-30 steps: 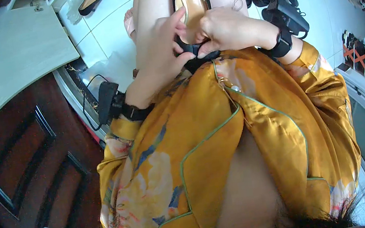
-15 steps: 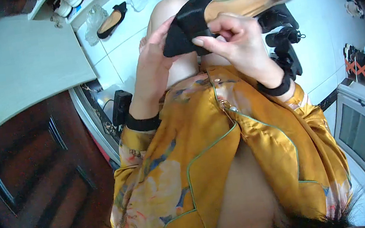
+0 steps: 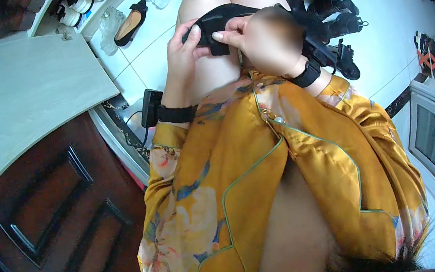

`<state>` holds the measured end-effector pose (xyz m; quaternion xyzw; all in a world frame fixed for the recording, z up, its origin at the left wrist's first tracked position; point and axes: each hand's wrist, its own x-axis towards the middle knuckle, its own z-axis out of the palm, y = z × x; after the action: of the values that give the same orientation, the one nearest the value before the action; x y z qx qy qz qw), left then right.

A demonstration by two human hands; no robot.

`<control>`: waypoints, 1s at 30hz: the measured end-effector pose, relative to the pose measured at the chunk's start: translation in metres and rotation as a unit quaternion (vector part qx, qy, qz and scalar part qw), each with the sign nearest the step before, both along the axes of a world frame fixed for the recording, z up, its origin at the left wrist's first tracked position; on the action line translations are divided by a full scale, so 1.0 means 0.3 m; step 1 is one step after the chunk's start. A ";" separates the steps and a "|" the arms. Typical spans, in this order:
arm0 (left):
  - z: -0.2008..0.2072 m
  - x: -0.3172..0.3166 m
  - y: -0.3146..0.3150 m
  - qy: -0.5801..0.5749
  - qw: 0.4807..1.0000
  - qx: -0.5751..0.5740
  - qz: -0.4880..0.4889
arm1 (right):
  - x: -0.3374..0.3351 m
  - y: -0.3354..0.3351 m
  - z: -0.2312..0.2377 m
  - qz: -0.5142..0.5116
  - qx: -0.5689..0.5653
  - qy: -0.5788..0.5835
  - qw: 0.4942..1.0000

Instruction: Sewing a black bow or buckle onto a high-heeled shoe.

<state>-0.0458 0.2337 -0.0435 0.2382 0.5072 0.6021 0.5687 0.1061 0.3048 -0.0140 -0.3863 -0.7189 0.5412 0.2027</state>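
Observation:
Above my knees I hold a black shoe (image 3: 232,10) with a black bow (image 3: 216,35) on its front. My left hand (image 3: 181,51) is closed on the toe end, thumb on top and fingers beneath. Finger and thumb of my right hand (image 3: 236,34) pinch the bow's edge; a blurred patch covers much of that hand and the shoe's back part. A similar black shoe with a bow and tan lining (image 3: 131,25) lies on the floor ahead to the left.
Black lace-up shoes (image 3: 347,60) and other black footwear (image 3: 330,6) lie at the right. A clear plastic bag (image 3: 111,28) and a shelf of white shoes (image 3: 81,2) are far left. A pale tabletop (image 3: 34,95) and dark panelled wood (image 3: 67,213) flank my left side.
The shoe has come down toward my knees and turned, so its tan inside no longer shows. Both hands keep hold of it; the right one has moved left and lower.

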 end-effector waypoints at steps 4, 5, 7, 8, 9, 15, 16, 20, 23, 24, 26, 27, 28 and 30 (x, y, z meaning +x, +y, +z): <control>-0.051 -0.006 -0.024 -0.012 0.999 -0.023 0.031 | -0.032 -0.009 -0.024 0.008 0.100 -0.033 0.994; -0.064 -0.008 -0.030 -0.019 0.998 -0.031 0.042 | -0.039 -0.010 -0.019 0.010 0.130 -0.045 0.990; -0.045 0.001 -0.043 0.008 0.998 -0.052 0.021 | -0.045 0.004 -0.006 0.017 0.121 -0.069 0.990; -0.039 0.008 -0.047 0.034 0.997 -0.070 0.001 | -0.047 0.013 -0.007 0.025 0.114 -0.094 0.989; -0.042 0.014 -0.048 0.035 0.997 -0.071 0.001 | -0.050 0.021 -0.015 0.026 0.113 -0.093 0.989; -0.044 0.030 -0.048 0.013 0.995 -0.079 0.052 | -0.001 0.065 0.039 0.064 0.141 -0.045 0.987; -0.048 0.023 -0.051 0.012 0.995 -0.086 0.041 | 0.023 0.056 0.084 0.042 0.213 -0.052 0.975; -0.030 0.028 -0.067 -0.042 0.995 -0.087 0.040 | 0.098 0.001 0.106 -0.009 0.226 -0.037 0.973; -0.018 0.044 -0.069 -0.067 0.994 -0.077 0.035 | 0.117 -0.047 0.080 -0.022 0.194 -0.045 0.980; -0.016 0.049 -0.068 -0.066 0.994 -0.079 0.031 | 0.103 -0.057 0.078 -0.018 0.170 -0.056 0.984; -0.011 0.061 -0.066 -0.035 0.996 -0.083 0.027 | 0.083 -0.068 0.050 -0.013 0.162 -0.049 0.985; 0.003 0.070 -0.069 -0.034 0.995 -0.086 0.026 | 0.075 -0.066 0.055 -0.014 0.159 -0.048 0.986; 0.027 0.080 -0.073 -0.040 0.994 -0.095 0.020 | 0.066 -0.060 0.071 0.017 0.170 -0.088 0.981; 0.035 0.087 -0.080 -0.045 0.993 -0.105 0.015 | 0.055 -0.052 0.069 0.042 0.210 -0.147 0.966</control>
<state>-0.0197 0.2097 -0.0329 0.1421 0.5450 0.5644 0.6035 0.1226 0.2892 0.0067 -0.3799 -0.8540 0.3230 0.1486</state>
